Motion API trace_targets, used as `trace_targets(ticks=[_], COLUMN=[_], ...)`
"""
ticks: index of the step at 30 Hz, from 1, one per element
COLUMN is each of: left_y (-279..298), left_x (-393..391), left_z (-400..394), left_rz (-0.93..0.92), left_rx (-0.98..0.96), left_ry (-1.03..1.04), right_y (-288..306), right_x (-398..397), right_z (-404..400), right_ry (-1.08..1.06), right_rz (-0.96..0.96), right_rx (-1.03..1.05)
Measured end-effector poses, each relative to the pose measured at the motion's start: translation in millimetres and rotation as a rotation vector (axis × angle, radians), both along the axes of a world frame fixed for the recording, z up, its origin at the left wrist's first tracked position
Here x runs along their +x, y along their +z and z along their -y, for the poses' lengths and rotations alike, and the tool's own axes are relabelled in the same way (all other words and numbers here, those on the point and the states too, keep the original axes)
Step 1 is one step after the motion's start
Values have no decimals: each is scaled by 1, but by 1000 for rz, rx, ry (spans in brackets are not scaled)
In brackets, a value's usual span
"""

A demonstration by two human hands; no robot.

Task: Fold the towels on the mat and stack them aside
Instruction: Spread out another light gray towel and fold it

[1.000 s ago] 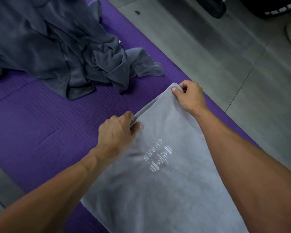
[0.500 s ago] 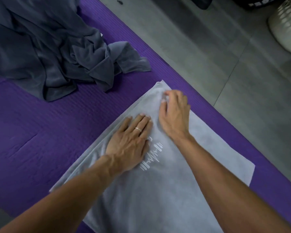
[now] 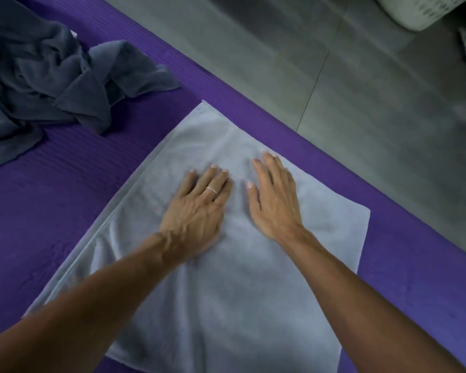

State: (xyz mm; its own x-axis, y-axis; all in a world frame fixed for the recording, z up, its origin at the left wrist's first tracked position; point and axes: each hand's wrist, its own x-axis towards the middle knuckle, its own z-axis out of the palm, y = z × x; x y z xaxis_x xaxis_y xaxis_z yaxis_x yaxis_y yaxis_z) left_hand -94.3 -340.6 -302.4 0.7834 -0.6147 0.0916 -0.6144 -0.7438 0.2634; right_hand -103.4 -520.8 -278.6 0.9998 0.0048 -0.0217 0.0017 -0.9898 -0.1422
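Towel (image 3: 226, 305), centre frame: left hand (image 3: 197, 211) and right hand (image 3: 273, 200) press flat with fingers extended, gripping nothing, apparently smoothing a fold.

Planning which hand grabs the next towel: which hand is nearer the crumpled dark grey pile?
Left. The left hand lies flat on the light grey towel, on the side toward the dark grey pile; the right hand lies flat beside it, farther away.

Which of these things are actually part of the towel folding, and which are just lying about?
Part of the job:
light grey towel, flat under the left hand and right hand
dark grey towel heap, unfolded
purple mat

Just lying about:
white perforated basket on the grey floor
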Motion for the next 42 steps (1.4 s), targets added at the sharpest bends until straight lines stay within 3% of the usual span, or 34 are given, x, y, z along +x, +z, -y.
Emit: trace_targets(ticks=[5,10,12,15,17,18,23,26,29,37,42], left_y=[-6,-13,-9,-6,-6,-5,-1,-2,-4,1,13], left_x=[-16,-16,-17,-29,-44,-53,-102,-148,-186,-251,-255], left_z=[67,80,81,91,102,109,150,178,195,177,156], left_rz=[-80,-19,-15,-27,-36,-53,-148,-155,-148,-156,-180], left_rx=[20,131,155,141,94,78,35,51,82,183,-85], left_ry=[-28,-27,-34,-39,-28,-3,90,77,65,-243,-252], right_y=[-19,-17,-12,-7,-13,-16,-15,-15,-22,-14,-2], right_x=[-67,-38,-42,-86,-118,-124,-114,-145,-179,-130,-166], right_z=[80,146,143,127,142,160,220,202,201,233,221], right_ry=[89,-178,-184,80,267,263,-180,26,209,-92,-176], right_rz=[-172,-220,-146,-64,-119,-138,-73,-26,-122,-273,-169], right_rx=[-120,-139,-97,15,-54,-90,-77,-3,-48,-56,139])
